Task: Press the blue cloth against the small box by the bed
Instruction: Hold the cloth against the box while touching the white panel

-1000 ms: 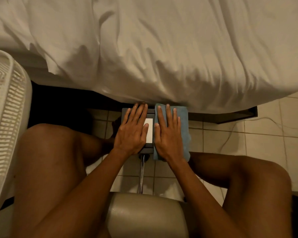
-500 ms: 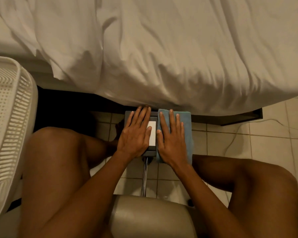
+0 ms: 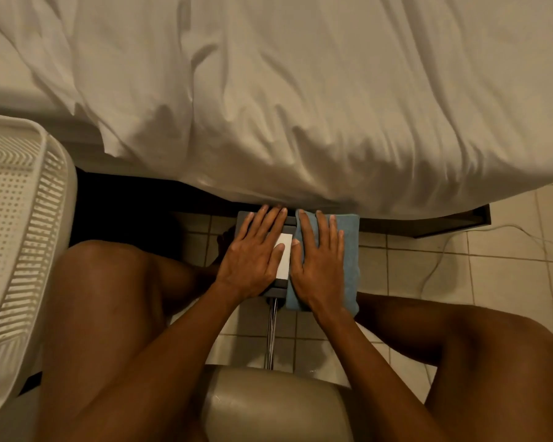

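Note:
A small dark box (image 3: 242,218) with a white label (image 3: 284,255) stands on the tiled floor right at the bed's edge. My left hand (image 3: 253,260) lies flat on its top, fingers stretched toward the bed. A folded blue cloth (image 3: 350,250) sits against the box's right side. My right hand (image 3: 320,263) rests flat on the cloth, fingers spread, thumb by the label. Both hands cover much of the box and the cloth.
The bed (image 3: 300,106) with a rumpled white sheet fills the top, with its dark frame (image 3: 444,224) below it. A white perforated basket (image 3: 13,218) stands at the left. A thin cable (image 3: 438,263) runs over the tiles at the right. My knees flank a chair seat (image 3: 275,406).
The view has shifted slightly, so the scene sits a little lower and to the right. Both hands stay flat in the same places on the box and the cloth.

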